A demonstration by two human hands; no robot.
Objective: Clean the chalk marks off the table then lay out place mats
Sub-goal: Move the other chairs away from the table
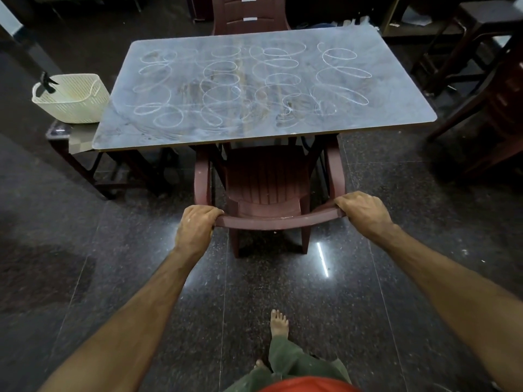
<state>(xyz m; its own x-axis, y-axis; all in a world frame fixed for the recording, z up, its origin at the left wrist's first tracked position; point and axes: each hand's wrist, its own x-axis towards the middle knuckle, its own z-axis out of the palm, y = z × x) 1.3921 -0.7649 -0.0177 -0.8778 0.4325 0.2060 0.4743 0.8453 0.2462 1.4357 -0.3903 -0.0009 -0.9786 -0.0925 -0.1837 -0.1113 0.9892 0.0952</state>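
Chalk marks (249, 83) are covering nearly the whole top of the table (402, 120) — loops and ovals in rows, all of them unwiped, so by my reading the cleaning is not yet begun. No mats are showing anywhere in view, and neither is a cloth. Between you and the table a chair (268, 176) is sitting with its seat tucked under the near edge. You are gripping its top rail at both ends: your left hand (196, 226) is curled round the left corner, your right hand (360, 212) round the right corner.

Moulded plastic like this is likely to be light and stiff, so holding the rail ends is probably the best place — it should be sliding easily on the polished floor, though its arms are sitting close under the tabletop and could be catching there. Chalk should be coming off as dry dust, smearing unless wiped firmly.

Left of the table a cream basket (70, 99) is resting on a low stool (60, 134); a second chair (249, 15) is standing at the far side.
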